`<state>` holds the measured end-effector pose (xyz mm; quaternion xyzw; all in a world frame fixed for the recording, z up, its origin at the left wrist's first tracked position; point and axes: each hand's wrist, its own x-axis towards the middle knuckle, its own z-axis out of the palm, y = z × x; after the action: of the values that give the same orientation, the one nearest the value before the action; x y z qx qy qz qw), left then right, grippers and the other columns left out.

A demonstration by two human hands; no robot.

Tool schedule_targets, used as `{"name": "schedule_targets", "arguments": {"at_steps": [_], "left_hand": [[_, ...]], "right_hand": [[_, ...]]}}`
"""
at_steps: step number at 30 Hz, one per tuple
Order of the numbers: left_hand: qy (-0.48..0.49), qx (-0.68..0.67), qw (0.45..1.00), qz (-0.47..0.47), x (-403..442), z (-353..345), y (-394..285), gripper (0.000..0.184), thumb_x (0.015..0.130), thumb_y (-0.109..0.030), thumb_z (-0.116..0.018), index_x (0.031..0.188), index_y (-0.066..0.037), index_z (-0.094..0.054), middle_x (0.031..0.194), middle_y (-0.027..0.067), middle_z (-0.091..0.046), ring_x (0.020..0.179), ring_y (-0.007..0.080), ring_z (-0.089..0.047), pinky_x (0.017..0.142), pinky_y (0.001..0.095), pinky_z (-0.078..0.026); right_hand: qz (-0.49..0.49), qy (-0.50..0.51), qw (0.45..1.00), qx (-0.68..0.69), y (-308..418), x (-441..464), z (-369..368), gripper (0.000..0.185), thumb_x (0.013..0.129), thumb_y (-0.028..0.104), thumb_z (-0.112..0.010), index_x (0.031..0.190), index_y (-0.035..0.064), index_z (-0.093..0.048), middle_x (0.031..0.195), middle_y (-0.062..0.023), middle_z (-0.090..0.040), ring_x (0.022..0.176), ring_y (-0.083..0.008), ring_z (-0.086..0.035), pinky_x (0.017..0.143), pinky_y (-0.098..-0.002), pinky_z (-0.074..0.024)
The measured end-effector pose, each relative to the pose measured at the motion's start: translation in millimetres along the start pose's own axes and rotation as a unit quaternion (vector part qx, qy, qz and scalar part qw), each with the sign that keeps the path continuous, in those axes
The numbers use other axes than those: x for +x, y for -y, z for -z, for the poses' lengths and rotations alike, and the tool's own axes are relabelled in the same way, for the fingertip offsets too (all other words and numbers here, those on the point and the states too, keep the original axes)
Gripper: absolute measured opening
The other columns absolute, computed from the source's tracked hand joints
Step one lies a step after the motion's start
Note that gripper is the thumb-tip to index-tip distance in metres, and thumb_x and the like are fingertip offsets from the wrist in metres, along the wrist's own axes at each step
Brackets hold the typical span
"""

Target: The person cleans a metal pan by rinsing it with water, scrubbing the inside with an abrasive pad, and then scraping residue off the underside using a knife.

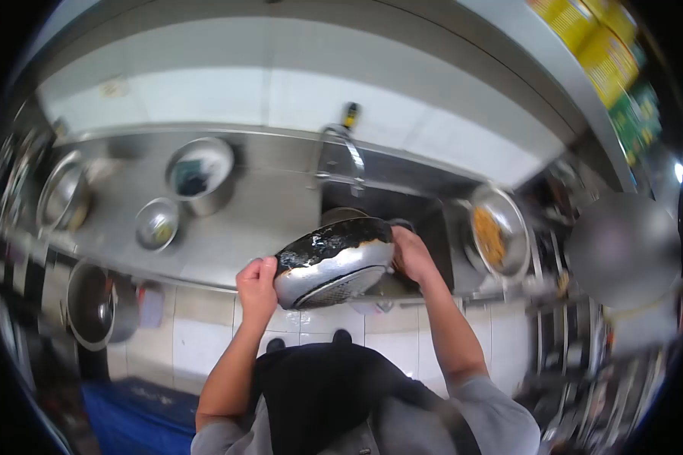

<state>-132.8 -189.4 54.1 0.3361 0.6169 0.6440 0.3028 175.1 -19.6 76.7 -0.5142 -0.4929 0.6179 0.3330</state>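
Observation:
A frying pan [334,265] with a scorched black and silver outside is tilted up in front of me, its underside towards my body. My left hand [258,284] is closed on its left rim, thumb on top. At the pan's right end my right hand [411,254] is closed on it; whether it grips the rim or a handle I cannot tell. The pan is held at the front edge of the sink [432,227], partly covering it. Behind it stands a curved faucet [349,152]. The inside of the pan is hidden.
Left on the steel counter [273,205] are a pot [228,163] with dark and green contents, a small bowl [158,226] and a metal bowl [64,189]. Right of the sink sits a bowl [514,235] of orange food. A large pot [87,303] stands lower left.

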Motion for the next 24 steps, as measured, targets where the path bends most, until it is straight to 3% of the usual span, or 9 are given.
{"name": "schedule_targets", "arguments": {"at_steps": [1, 4, 8, 13, 17, 19, 20, 23, 24], "left_hand": [[0.025, -0.002, 0.999, -0.023, 1.1, -2.3, -5.8, 0.045, 0.104, -0.028, -0.062, 0.068, -0.005, -0.047, 0.066, -0.0063, -0.041, 0.065, 0.0066, -0.037, 0.056, 0.031, -0.031], [0.101, -0.021, 0.991, -0.081, 10.3, -14.0, -10.3, 0.045, 0.103, -0.026, -0.062, 0.068, -0.007, -0.042, 0.067, -0.0068, -0.039, 0.066, 0.0061, -0.036, 0.056, 0.0306, -0.031], [0.149, -0.146, 0.974, -0.091, 18.0, -28.1, -21.1, 0.043, 0.103, -0.03, -0.061, 0.069, -0.009, -0.043, 0.069, -0.006, -0.04, 0.069, 0.0062, -0.037, 0.058, 0.0294, -0.031], [0.181, -0.137, 0.961, -0.156, 16.8, -35.3, -42.0, 0.048, 0.101, -0.04, -0.06, 0.07, -0.009, -0.041, 0.07, -0.0049, -0.041, 0.069, 0.0077, -0.038, 0.059, 0.0298, -0.03], [0.158, -0.057, 0.956, -0.242, 0.7, -45.8, -70.1, 0.054, 0.099, -0.047, -0.06, 0.069, -0.007, -0.041, 0.07, -0.0045, -0.041, 0.069, 0.0092, -0.038, 0.06, 0.0311, -0.031], [0.159, -0.046, 0.949, -0.268, -8.2, -53.7, -77.1, 0.055, 0.098, -0.049, -0.06, 0.069, -0.006, -0.042, 0.07, -0.0044, -0.041, 0.069, 0.0096, -0.039, 0.06, 0.0314, -0.031], [0.159, -0.061, 0.948, -0.269, -13.3, -58.7, -80.1, 0.05, 0.099, -0.043, -0.061, 0.07, -0.006, -0.044, 0.07, -0.0043, -0.041, 0.07, 0.0091, -0.039, 0.061, 0.0309, -0.031], [0.149, -0.073, 0.947, -0.275, -24.7, -75.6, -83.9, 0.031, 0.098, -0.02, -0.061, 0.073, -0.005, -0.05, 0.073, -0.0043, -0.044, 0.07, 0.0079, -0.039, 0.062, 0.0292, -0.032], [0.178, -0.074, 0.951, -0.241, -37.9, -78.1, -99.3, 0.023, 0.095, -0.007, -0.06, 0.074, -0.006, -0.051, 0.074, -0.0054, -0.043, 0.069, 0.0069, -0.038, 0.061, 0.0279, -0.031]], "right_hand": [[-0.002, -0.018, 0.992, 0.125, 5.8, -29.1, -5.0, 0.03, 0.106, 0.026, -0.057, 0.124, 0.0046, -0.069, 0.111, -0.0029, -0.067, 0.102, -0.0128, -0.059, 0.095, -0.0285, -0.0448], [0.095, -0.076, 0.983, 0.139, 0.9, -80.7, -8.1, 0.034, 0.107, 0.03, -0.056, 0.13, 0.0054, -0.065, 0.113, -0.0021, -0.065, 0.108, -0.0123, -0.055, 0.102, -0.0283, -0.0398], [0.154, -0.083, 0.979, 0.108, 13.9, -135.2, 6.6, 0.03, 0.106, 0.031, -0.058, 0.12, 0.0058, -0.065, 0.106, -0.0002, -0.063, 0.103, -0.0119, -0.054, 0.097, -0.0282, -0.0404], [0.165, -0.037, 0.983, 0.067, 45.0, -172.8, 23.0, 0.026, 0.102, 0.032, -0.064, 0.104, 0.007, -0.065, 0.097, 0.0014, -0.062, 0.092, -0.0101, -0.054, 0.085, -0.0276, -0.0431], [0.188, -0.035, 0.98, 0.051, 46.7, -179.3, 43.4, 0.028, 0.1, 0.035, -0.067, 0.101, 0.0076, -0.061, 0.09, 0.0019, -0.061, 0.088, -0.0089, -0.053, 0.081, -0.026, -0.0424], [0.2, -0.025, 0.979, 0.043, 42.4, -184.5, 57.0, 0.029, 0.101, 0.032, -0.065, 0.112, 0.0052, -0.062, 0.1, -0.0008, -0.063, 0.094, -0.0096, -0.055, 0.085, -0.0271, -0.0444], [0.204, -0.028, 0.977, 0.049, 39.4, -187.7, 61.4, 0.029, 0.101, 0.032, -0.065, 0.112, 0.0052, -0.062, 0.1, -0.0008, -0.063, 0.094, -0.0096, -0.055, 0.085, -0.0271, -0.0444], [0.254, -0.097, 0.96, 0.067, 23.5, -197.4, 85.0, 0.048, 0.102, 0.035, -0.067, 0.14, 0.0083, -0.053, 0.122, -0.0064, -0.062, 0.109, -0.0145, -0.061, 0.098, -0.0315, -0.0491], [0.239, -0.115, 0.96, 0.089, 20.4, -214.3, 94.8, 0.046, 0.103, 0.035, -0.066, 0.139, 0.0089, -0.053, 0.121, -0.0065, -0.063, 0.11, -0.0147, -0.062, 0.096, -0.0329, -0.0504]]}}
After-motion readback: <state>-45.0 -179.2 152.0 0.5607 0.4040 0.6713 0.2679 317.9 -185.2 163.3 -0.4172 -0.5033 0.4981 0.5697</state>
